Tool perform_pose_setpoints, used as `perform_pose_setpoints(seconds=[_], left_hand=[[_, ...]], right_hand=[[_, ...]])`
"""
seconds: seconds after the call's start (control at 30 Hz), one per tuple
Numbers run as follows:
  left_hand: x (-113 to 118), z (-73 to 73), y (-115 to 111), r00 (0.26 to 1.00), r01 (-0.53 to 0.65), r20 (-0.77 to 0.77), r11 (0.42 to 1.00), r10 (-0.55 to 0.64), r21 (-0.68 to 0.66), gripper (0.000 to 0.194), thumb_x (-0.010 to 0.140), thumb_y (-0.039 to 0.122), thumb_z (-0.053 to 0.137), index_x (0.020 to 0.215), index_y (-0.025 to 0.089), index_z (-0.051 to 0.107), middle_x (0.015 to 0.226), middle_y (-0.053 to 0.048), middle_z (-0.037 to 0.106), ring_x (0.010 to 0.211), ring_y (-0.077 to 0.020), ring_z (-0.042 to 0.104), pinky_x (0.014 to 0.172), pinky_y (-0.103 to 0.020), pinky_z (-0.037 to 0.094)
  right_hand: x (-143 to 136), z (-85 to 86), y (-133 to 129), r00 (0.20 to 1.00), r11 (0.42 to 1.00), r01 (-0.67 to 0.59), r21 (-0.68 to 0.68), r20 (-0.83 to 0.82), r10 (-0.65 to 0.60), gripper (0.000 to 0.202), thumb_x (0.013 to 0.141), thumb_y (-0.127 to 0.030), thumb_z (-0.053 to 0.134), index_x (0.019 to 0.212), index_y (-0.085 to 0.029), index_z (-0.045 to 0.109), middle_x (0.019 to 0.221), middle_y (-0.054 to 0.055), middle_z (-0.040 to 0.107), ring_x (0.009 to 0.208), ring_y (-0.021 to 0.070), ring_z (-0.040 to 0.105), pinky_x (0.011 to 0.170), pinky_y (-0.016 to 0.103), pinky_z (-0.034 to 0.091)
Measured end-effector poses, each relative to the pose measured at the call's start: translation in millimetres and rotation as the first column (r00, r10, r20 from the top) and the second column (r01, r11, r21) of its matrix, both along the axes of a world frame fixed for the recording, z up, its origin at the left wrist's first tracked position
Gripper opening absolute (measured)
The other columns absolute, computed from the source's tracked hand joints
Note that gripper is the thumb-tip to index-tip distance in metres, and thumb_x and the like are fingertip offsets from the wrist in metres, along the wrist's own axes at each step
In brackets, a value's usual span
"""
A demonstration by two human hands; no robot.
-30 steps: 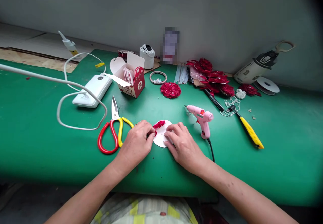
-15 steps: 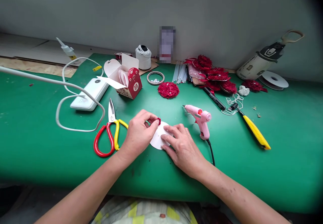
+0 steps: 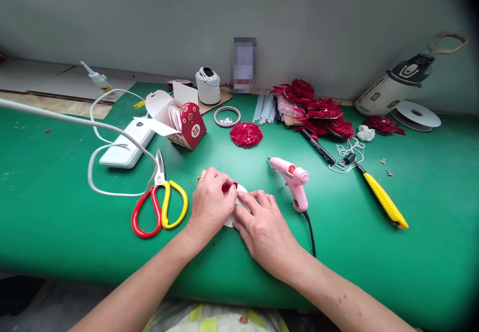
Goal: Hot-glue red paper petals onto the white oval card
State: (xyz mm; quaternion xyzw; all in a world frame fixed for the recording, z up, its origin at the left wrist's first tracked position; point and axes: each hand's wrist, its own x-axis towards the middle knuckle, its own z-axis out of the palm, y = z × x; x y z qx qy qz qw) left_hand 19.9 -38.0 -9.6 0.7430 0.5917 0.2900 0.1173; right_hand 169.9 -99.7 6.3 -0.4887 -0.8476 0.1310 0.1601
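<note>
I view one green table point(image 3: 86, 232). Near its front edge are two hands: the left hand point(image 3: 212, 200), thumb and fingers pinched closed, and the right hand point(image 3: 264, 222), fingers loosely bent; I can't tell whether it grips. One pair of red-and-yellow scissors point(image 3: 159, 207); one red box point(image 3: 194, 125), its round emblem unreadable; one pink glue gun point(image 3: 294, 180). Between the hands, touching both, one round white disc point(image 3: 229, 221). Smallest, in the left pinch: deep red material point(image 3: 229, 187).

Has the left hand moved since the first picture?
Yes, rightward. Judged against the scissors, the left hand then covered part of their yellow handle; now the whole handle shows, left of the hand.
</note>
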Motion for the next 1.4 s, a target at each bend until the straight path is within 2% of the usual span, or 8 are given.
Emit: perform_pose_setpoints(seconds=[0.23,0.47,0.63,0.83,1.03,1.17,1.27,1.4], left_hand=[[-6.8,-3.5,2.7,1.000,0.016,0.022,1.000,-0.016,-0.021,0.010,0.082,0.017,0.057,0.073,0.020,0.060,0.079,-0.003,0.057,0.082,-0.0206,0.053,0.079,-0.035,0.042],[-9.1,-7.7,3.7,0.997,0.037,0.063,0.999,-0.037,-0.002,0.011,0.082,0.017,0.058,0.072,0.020,0.061,0.074,-0.001,0.057,0.075,-0.0179,0.053,0.076,-0.033,0.041],[-8.8,-10.2,3.8,0.993,0.028,0.117,0.999,-0.031,0.028,0.011,0.081,0.017,0.060,0.071,0.019,0.064,0.071,-0.001,0.059,0.072,-0.0169,0.054,0.074,-0.033,0.041],[-10.9,-8.9,4.9,0.981,0.017,0.192,1.000,-0.016,-0.002,0.012,0.079,0.018,0.062,0.069,0.019,0.069,0.068,0.000,0.061,0.068,-0.0157,0.054,0.070,-0.031,0.043],[-11.2,-8.6,7.3,0.974,0.008,0.228,1.000,-0.002,-0.023,0.012,0.077,0.018,0.064,0.069,0.019,0.072,0.066,0.000,0.062,0.065,-0.0147,0.054,0.066,-0.030,0.042],[-10.7,-10.1,8.6,0.977,0.001,0.214,1.000,0.001,-0.010,0.012,0.077,0.017,0.064,0.067,0.019,0.071,0.064,0.001,0.060,0.063,-0.0142,0.053,0.064,-0.029,0.042],[-11.0,-11.0,8.0,0.977,0.004,0.215,1.000,-0.002,-0.006,0.012,0.076,0.017,0.064,0.067,0.019,0.071,0.064,0.001,0.061,0.063,-0.0141,0.053,0.064,-0.029,0.042],[-12.0,-12.0,6.7,0.974,-0.011,0.224,1.000,0.014,-0.014,0.011,0.075,0.016,0.064,0.067,0.019,0.071,0.064,0.001,0.061,0.063,-0.0146,0.054,0.064,-0.029,0.041]], right_hand=[[-1.7,3.1,0.6,1.000,1.000,0.011,-0.018,0.009,-0.011,0.017,0.096,-0.019,0.049,0.107,-0.017,0.062,0.133,0.009,0.056,0.106,0.0297,0.047,0.087,0.047,0.043],[0.3,4.5,3.5,0.998,0.997,0.020,-0.073,-0.062,-0.025,0.031,0.093,-0.020,0.054,0.124,-0.015,0.056,0.132,0.011,0.056,0.105,0.0296,0.046,0.089,0.048,0.042],[0.2,4.2,6.6,0.991,0.993,0.061,-0.102,-0.111,-0.072,0.039,0.094,-0.021,0.054,0.132,-0.013,0.051,0.124,0.011,0.058,0.104,0.0286,0.046,0.089,0.046,0.042],[-5.5,4.1,11.0,0.995,0.992,0.091,-0.092,-0.026,-0.093,0.048,0.091,-0.022,0.057,0.138,-0.014,0.047,0.118,0.013,0.058,0.101,0.0300,0.047,0.086,0.048,0.044],[-10.1,2.5,12.3,0.993,0.991,0.121,-0.055,0.010,-0.121,0.042,0.092,-0.024,0.056,0.133,-0.013,0.051,0.114,0.014,0.059,0.100,0.0308,0.048,0.084,0.049,0.044],[-9.1,1.9,6.5,0.990,0.991,0.122,-0.047,-0.069,-0.125,0.033,0.093,-0.021,0.055,0.125,-0.012,0.055,0.118,0.014,0.059,0.103,0.0301,0.049,0.087,0.049,0.044],[-1.2,5.3,-6.7,0.973,0.993,0.106,-0.043,-0.201,-0.112,0.023,0.093,-0.016,0.054,0.115,-0.013,0.059,0.119,0.013,0.059,0.105,0.0273,0.051,0.089,0.045,0.045],[27.4,15.2,-28.2,0.877,0.967,0.251,0.043,-0.433,-0.209,0.019,0.093,-0.009,0.053,0.108,-0.015,0.062,0.107,0.011,0.062,0.102,0.0221,0.056,0.090,0.040,0.047]])
